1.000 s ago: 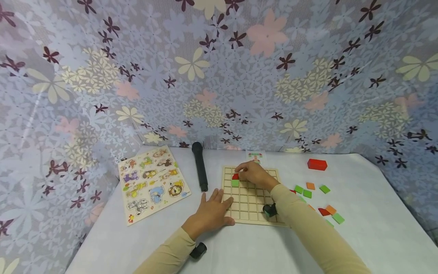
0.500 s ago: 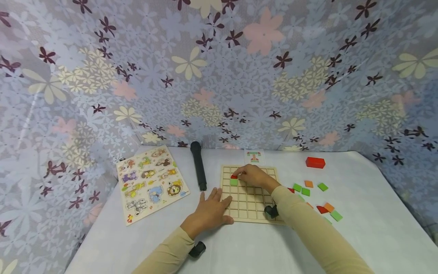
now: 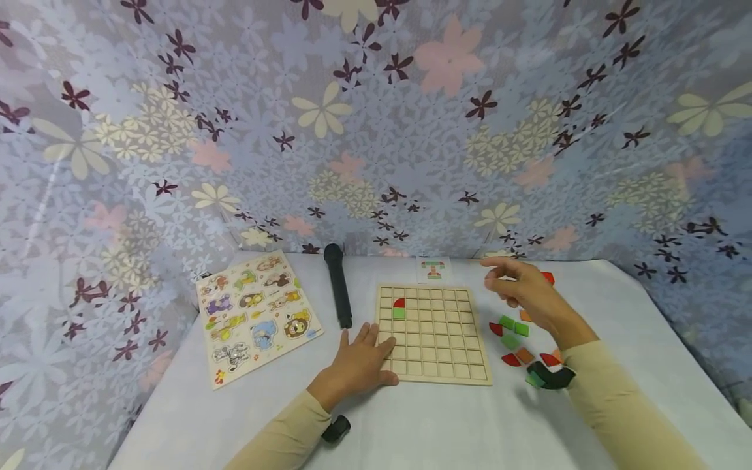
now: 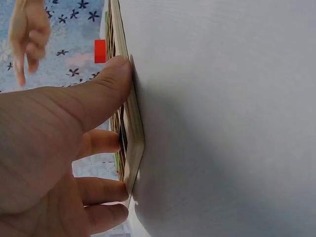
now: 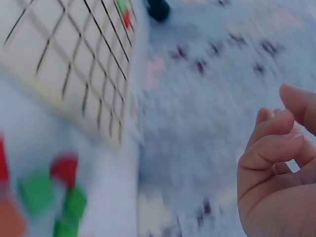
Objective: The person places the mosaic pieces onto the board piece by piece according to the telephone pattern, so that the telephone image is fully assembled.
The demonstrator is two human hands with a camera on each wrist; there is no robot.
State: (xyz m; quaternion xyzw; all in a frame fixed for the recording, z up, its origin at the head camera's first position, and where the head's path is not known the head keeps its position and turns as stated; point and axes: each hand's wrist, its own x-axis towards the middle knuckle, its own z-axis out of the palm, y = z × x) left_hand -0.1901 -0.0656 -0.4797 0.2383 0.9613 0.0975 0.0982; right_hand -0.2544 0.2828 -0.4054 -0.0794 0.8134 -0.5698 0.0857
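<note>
Near a printed card, the spread left hand touches a gridded board; the empty right hand hovers.

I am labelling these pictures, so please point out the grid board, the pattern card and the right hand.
Grid board point(image 3: 435, 339), head view: bare squares near its middle.
Pattern card point(image 3: 433, 269), head view: the printed figure at its middle.
Right hand point(image 3: 526, 292), head view: the back of the hand.

High head view, facing forward and down, close tilted wrist views; shared gridded board
</note>
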